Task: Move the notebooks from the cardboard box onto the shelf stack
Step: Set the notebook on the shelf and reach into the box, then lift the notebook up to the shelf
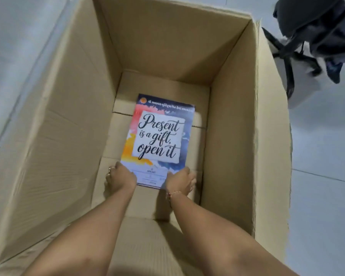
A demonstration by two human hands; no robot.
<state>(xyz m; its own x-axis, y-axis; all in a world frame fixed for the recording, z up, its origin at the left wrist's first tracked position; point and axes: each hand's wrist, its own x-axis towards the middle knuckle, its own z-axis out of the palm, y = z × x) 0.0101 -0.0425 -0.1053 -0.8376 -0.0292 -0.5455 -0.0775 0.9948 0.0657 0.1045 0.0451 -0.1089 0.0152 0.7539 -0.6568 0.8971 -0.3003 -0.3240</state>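
Observation:
A colourful notebook with "Present is a gift, open it" on its cover lies at the bottom of a large open cardboard box. Both my arms reach down into the box. My left hand grips the notebook's near left corner, a ring on one finger. My right hand, a bracelet at its wrist, grips the near right corner. I cannot tell whether more notebooks lie beneath this one. The shelf stack is out of view.
The box stands on a pale tiled floor. A dark bag with straps rests on a white object just beyond the box's right wall. The box walls rise high around my hands.

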